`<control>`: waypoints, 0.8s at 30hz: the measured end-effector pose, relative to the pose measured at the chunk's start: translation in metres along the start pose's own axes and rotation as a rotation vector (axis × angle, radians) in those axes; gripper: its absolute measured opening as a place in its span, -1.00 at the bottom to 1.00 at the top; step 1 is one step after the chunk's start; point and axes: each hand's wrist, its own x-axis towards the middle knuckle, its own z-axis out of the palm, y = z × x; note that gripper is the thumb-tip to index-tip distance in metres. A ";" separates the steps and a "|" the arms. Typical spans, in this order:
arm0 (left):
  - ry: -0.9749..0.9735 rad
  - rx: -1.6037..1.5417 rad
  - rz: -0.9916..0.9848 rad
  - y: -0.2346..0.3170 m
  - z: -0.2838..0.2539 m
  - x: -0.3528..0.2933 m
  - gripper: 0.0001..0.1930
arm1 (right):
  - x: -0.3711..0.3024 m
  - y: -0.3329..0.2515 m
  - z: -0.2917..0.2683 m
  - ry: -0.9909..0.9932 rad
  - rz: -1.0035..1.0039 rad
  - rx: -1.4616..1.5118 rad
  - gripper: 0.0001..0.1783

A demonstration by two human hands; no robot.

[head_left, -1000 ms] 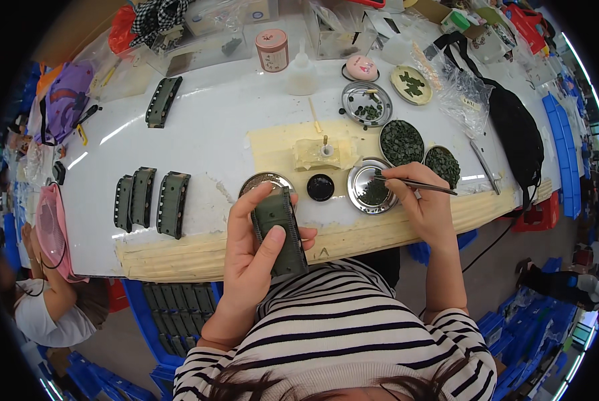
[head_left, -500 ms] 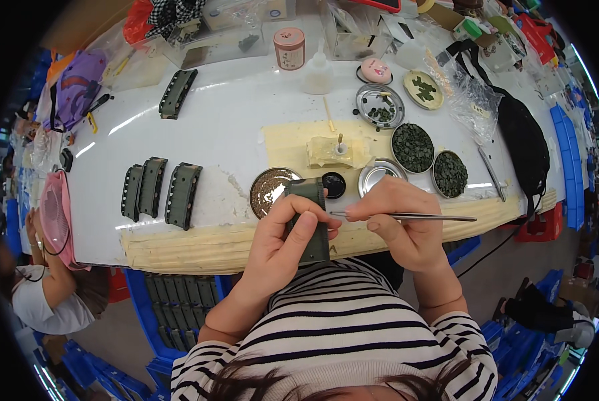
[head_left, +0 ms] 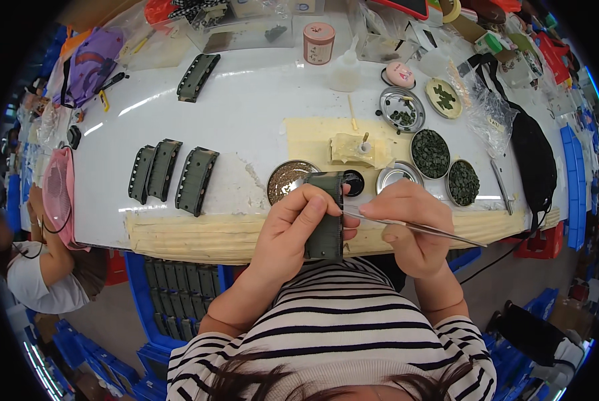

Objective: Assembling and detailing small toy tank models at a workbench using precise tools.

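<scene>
Running fore-and-aft, green strip (head_left: 325, 238)

Stretches out as a white table (head_left: 242, 120), cream-covered along the near edge. Bears four curved green pieces (head_left: 198, 182) at left, a pink tin (head_left: 319, 44) and white bottle (head_left: 345, 73) toward the back, and two bowls (head_left: 412, 158) of green bits (head_left: 431, 152) near a metal tool (head_left: 501, 186) at right.

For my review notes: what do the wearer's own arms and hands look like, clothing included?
The left hand and right hand are ungloved; no watch or bracelet shows. The forearms are bare below short, loose sleeves, white with dark stripes.
</scene>
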 end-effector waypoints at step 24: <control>0.016 0.092 0.170 -0.007 0.000 0.003 -0.69 | -0.002 0.000 0.013 0.047 0.021 -0.032 -0.78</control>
